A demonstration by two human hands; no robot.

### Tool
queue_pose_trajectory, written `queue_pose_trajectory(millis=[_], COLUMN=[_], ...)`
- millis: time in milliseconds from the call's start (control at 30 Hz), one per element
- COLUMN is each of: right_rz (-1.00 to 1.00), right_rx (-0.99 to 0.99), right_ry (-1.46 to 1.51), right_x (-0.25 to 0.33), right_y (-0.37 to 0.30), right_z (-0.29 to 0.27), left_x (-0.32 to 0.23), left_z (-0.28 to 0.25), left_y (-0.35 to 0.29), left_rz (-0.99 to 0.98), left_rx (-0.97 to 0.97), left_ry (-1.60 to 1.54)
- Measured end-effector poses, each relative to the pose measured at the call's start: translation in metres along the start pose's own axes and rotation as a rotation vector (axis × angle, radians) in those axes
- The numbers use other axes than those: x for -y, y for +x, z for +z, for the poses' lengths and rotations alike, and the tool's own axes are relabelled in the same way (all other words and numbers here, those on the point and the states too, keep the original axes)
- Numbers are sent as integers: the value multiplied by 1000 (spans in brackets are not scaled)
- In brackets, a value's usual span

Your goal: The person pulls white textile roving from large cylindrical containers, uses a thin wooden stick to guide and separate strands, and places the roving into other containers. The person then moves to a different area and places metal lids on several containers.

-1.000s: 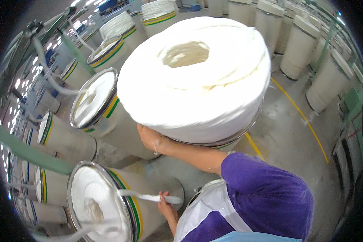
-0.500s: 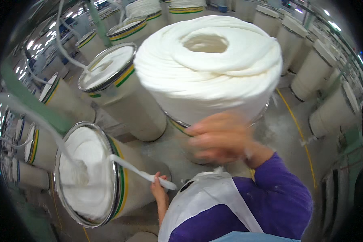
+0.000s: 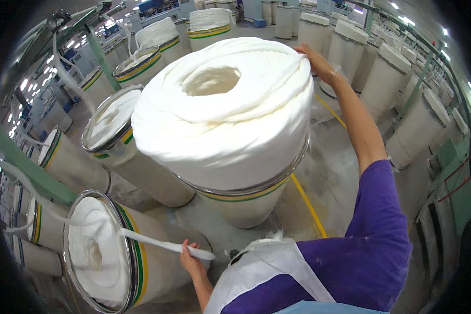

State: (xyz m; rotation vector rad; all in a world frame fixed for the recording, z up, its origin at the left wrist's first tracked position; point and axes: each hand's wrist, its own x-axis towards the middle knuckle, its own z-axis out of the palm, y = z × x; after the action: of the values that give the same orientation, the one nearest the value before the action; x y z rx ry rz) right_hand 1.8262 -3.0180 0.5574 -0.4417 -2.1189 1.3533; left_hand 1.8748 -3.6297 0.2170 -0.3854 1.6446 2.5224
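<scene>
My left hand [image 3: 192, 256], low in the view, is closed round a thick white sliver [image 3: 165, 244]. Its short free end sticks out past my fingers, and the other end runs over the rim of the near-left can [image 3: 136, 251] onto the coiled fibre [image 3: 102, 235] inside. With the arm stretched far to the right, my right hand [image 3: 315, 60] rests its fingers on the upper right edge of a big coil of white sliver [image 3: 230, 141]. This coil rises high above its can [image 3: 240, 204] and has a round hole in the middle. Part of my right fingertips is hidden against the fibre.
Another sliver can [image 3: 141, 152] stands left of the big coil, with more cans [image 3: 206, 31] behind. Rows of tall cans [image 3: 382, 78] line the right side. A yellow line [image 3: 309, 204] crosses the floor. Slivers hang from a green frame [image 3: 34, 170] at left.
My right hand has moved from in front of the big coil up and across to its far right edge. My left hand keeps its hold on the sliver. The view has shifted.
</scene>
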Motion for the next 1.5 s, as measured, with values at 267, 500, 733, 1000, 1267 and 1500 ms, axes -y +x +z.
queue_pose_trajectory(millis=[267, 500, 733, 1000, 1267, 1500], right_rz=[-333, -651, -437, -209, -844, -1363], right_rx=[433, 929, 1119, 939, 1143, 1322], right_ry=[0, -138, -117, -500, -841, -1282], right_x=[103, 226, 208, 234, 168, 63], right_y=[-105, -200, -207, -201, -246, -279], right_z=[-32, 92, 270, 299, 297, 288], left_x=[-3, -19, -25, -32, -23, -20], left_z=[-10, -25, -47, -62, -56, -49], left_y=[-3, 2, 2, -13, -18, -22], left_rz=[-56, -116, -248, -259, -227, -188], left_rx=[-21, 186, 268, 243, 138, 119], left_ry=[10, 89, 209, 153, 134, 81])
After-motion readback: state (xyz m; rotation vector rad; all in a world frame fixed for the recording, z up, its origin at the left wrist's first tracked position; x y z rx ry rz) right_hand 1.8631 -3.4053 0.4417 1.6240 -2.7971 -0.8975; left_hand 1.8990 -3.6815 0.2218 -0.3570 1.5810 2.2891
